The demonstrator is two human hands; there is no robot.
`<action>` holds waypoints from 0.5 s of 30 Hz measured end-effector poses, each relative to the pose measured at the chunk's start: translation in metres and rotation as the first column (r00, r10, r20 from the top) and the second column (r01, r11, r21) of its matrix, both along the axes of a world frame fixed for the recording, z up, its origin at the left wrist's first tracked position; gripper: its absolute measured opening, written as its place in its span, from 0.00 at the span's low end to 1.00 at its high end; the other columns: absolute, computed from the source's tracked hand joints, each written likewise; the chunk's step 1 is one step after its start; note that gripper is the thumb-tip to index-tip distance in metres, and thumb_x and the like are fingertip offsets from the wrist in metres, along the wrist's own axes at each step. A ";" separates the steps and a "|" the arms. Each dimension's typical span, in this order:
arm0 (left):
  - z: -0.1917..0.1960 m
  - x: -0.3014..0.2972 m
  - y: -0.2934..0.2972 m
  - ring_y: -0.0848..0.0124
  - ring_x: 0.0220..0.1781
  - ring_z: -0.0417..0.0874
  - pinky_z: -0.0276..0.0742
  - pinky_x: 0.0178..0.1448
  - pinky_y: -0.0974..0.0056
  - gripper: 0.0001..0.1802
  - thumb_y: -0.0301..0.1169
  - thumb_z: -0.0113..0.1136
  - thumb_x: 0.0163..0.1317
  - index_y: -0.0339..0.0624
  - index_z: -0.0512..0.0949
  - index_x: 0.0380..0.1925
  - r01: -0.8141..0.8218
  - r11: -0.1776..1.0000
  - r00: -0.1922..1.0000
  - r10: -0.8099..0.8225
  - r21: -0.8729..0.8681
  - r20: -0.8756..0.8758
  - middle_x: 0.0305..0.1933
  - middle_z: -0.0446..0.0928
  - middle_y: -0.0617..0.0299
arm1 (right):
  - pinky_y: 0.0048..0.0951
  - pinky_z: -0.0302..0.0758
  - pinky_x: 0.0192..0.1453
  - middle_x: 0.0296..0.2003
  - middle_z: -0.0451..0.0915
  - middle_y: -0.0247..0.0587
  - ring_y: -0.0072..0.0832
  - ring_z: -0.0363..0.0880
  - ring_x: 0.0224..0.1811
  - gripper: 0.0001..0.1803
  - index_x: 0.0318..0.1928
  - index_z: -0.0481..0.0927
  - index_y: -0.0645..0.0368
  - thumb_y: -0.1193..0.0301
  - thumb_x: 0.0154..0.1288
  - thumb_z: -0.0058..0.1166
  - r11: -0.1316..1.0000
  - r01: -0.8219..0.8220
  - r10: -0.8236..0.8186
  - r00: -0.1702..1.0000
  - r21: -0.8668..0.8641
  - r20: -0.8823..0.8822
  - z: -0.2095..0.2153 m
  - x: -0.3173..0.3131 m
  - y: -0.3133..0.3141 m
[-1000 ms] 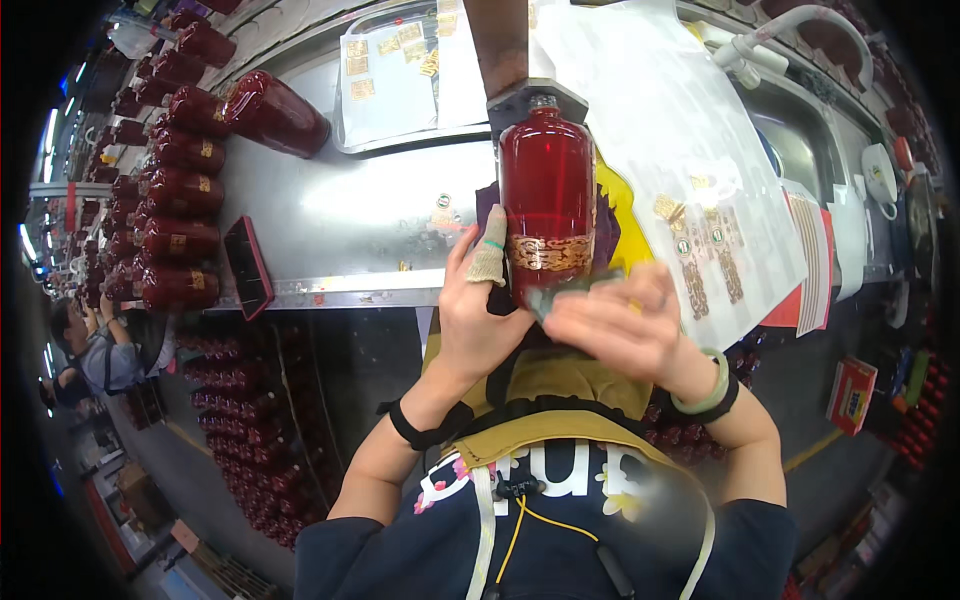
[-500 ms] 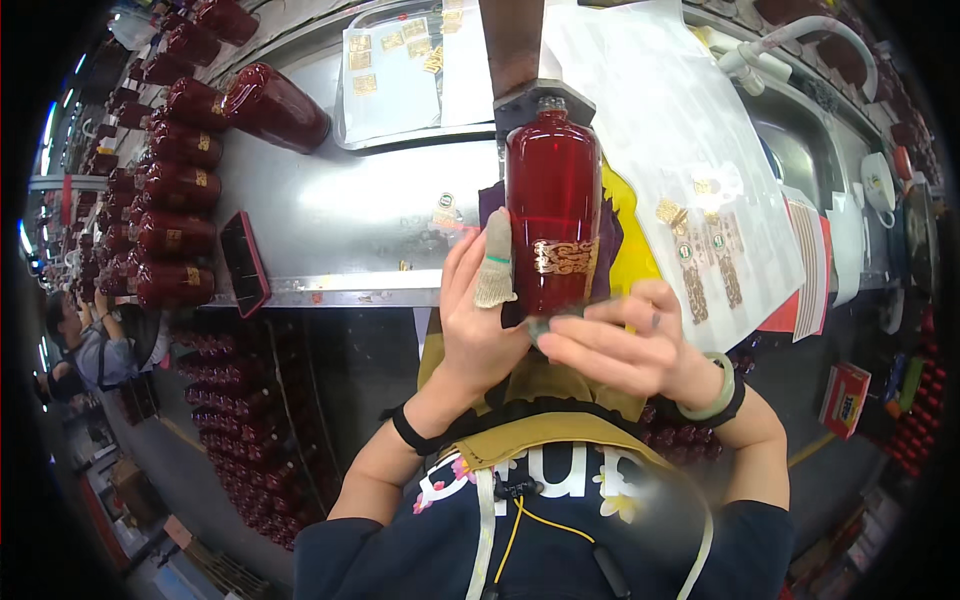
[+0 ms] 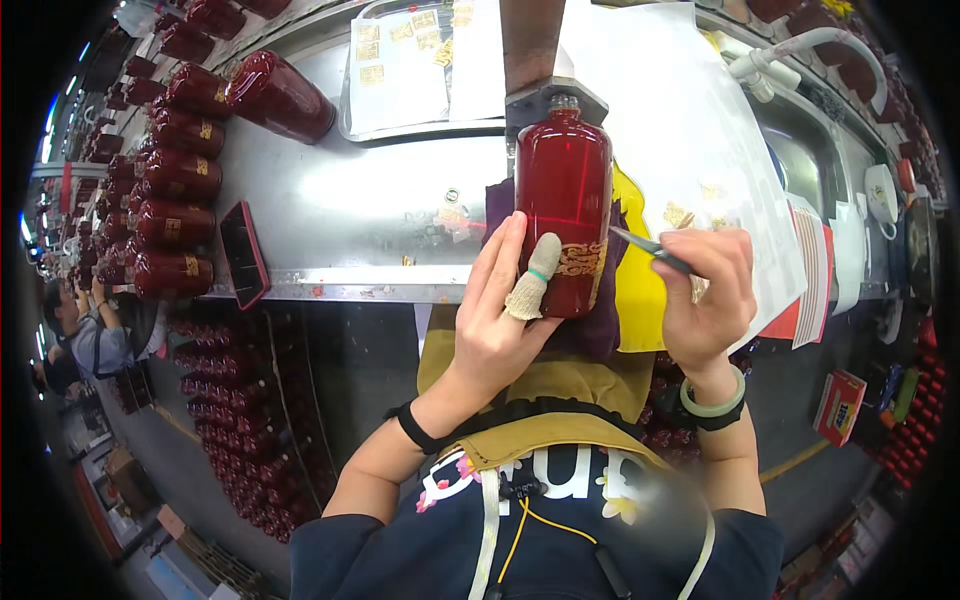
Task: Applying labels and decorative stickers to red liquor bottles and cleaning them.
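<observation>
Head view: left hand (image 3: pixel 497 325) steadies glossy red bottle (image 3: pixel 562 205); right hand (image 3: pixel 705 290) pinches metal tweezers (image 3: pixel 650 247).

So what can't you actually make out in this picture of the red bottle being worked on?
- Tweezers, head view: the tips are too thin to show whether they grip anything.
- Bottle: its underside lies hidden against the purple cloth, and the left hand covers its lower left edge.
- Gold label: its pattern is too small to read.
- Right hand: its palm faces away.
- Far bottles: blurred and bent at the fisheye rim.
</observation>
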State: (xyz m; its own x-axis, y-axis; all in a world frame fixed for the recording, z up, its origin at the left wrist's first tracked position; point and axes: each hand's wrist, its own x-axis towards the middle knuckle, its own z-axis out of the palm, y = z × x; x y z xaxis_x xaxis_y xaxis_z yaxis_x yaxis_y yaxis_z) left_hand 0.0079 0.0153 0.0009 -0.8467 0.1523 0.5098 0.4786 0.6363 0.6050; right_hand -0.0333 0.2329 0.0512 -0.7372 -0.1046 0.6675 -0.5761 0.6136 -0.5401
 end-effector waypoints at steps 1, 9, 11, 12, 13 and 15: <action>-0.003 0.000 0.000 0.39 0.67 0.79 0.79 0.67 0.48 0.42 0.22 0.81 0.40 0.31 0.79 0.62 0.000 0.999 1.000 0.001 0.033 -0.013 0.72 0.71 0.36 | 0.32 0.73 0.44 0.37 0.86 0.34 0.31 0.81 0.37 0.14 0.42 0.87 0.56 0.75 0.54 0.74 0.990 -0.036 0.048 0.996 0.137 -0.080 0.002 -0.003 -0.001; -0.010 0.003 -0.001 0.39 0.66 0.80 0.79 0.67 0.48 0.43 0.22 0.80 0.43 0.26 0.76 0.63 -0.026 0.990 0.999 0.029 0.142 -0.021 0.69 0.74 0.33 | 0.33 0.68 0.37 0.35 0.84 0.28 0.27 0.74 0.32 0.17 0.45 0.88 0.54 0.68 0.52 0.73 0.874 -0.298 0.327 0.945 0.385 -0.011 0.012 -0.003 -0.032; -0.009 0.007 0.003 0.42 0.67 0.78 0.76 0.69 0.48 0.44 0.24 0.82 0.42 0.27 0.76 0.63 -0.057 0.986 0.998 0.054 0.157 0.024 0.72 0.71 0.34 | 0.33 0.68 0.40 0.35 0.85 0.30 0.30 0.74 0.31 0.19 0.45 0.87 0.55 0.71 0.50 0.74 0.910 -0.136 0.173 0.983 0.391 -0.060 0.020 -0.025 -0.029; -0.006 0.005 0.004 0.43 0.68 0.77 0.76 0.68 0.48 0.43 0.24 0.81 0.43 0.32 0.77 0.64 -0.051 0.994 0.998 0.049 0.096 0.032 0.73 0.69 0.35 | 0.32 0.68 0.41 0.35 0.86 0.31 0.30 0.74 0.31 0.19 0.45 0.87 0.55 0.72 0.50 0.74 0.901 -0.060 0.128 0.983 0.431 -0.133 0.027 -0.034 -0.026; -0.003 0.004 0.005 0.43 0.68 0.76 0.76 0.68 0.49 0.42 0.25 0.81 0.44 0.37 0.78 0.65 -0.043 0.999 0.998 0.042 0.033 0.039 0.74 0.67 0.37 | 0.32 0.68 0.42 0.35 0.86 0.31 0.31 0.74 0.31 0.19 0.46 0.87 0.56 0.74 0.50 0.74 0.886 0.021 0.085 0.975 0.463 -0.207 0.033 -0.041 -0.022; 0.001 0.001 0.008 0.44 0.68 0.74 0.77 0.67 0.49 0.41 0.24 0.80 0.45 0.43 0.79 0.64 -0.055 0.997 0.998 0.056 -0.053 0.023 0.74 0.66 0.38 | 0.33 0.68 0.41 0.34 0.86 0.32 0.31 0.75 0.31 0.18 0.45 0.87 0.56 0.76 0.52 0.74 0.940 0.021 0.066 0.968 0.340 -0.243 0.038 -0.049 -0.020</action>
State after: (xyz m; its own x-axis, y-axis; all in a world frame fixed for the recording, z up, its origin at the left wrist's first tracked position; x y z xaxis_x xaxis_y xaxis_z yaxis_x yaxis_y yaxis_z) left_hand 0.0090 0.0231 0.0017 -0.8669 0.1306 0.4811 0.4271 0.6924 0.5816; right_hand -0.0826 0.2129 0.0892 -0.5478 -0.3698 0.7504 -0.6800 0.7193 -0.1419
